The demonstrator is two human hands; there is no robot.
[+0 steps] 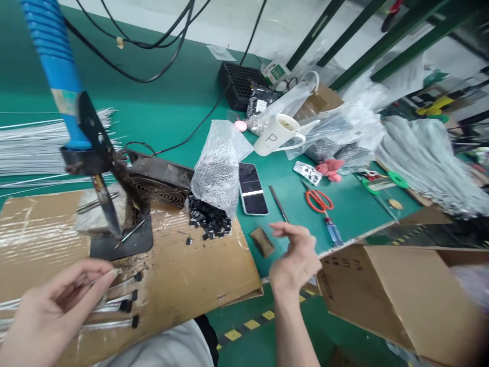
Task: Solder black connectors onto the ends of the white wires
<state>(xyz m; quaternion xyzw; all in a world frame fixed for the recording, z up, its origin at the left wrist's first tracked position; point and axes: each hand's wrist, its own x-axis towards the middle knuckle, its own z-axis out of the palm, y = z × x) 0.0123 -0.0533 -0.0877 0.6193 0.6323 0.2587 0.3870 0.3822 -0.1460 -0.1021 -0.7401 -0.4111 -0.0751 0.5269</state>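
My left hand (72, 300) is closed in a pinch over the cardboard at the lower left. A silvery wire end shows just past its fingertips; most of that wire is hidden by the hand. Beneath and beside it lie several clear-grey wires (110, 324) with black end pieces. My right hand (294, 260) hovers by the table's front edge, fingers loosely bent and the index stretched out, with nothing visible in it. Close by on its left is a small brown block (262, 242). Small black connector pieces (209, 219) spill from a bubble-wrap bag (219, 171).
A soldering iron (105, 204) with a blue handle (53, 61) stands clamped point-down at left, beside a dark fan (158, 181). A phone (252, 188), white mug (277, 135), orange scissors (319, 200) and screwdriver (333, 232) lie on the green table. Right sits a carton (367, 295).
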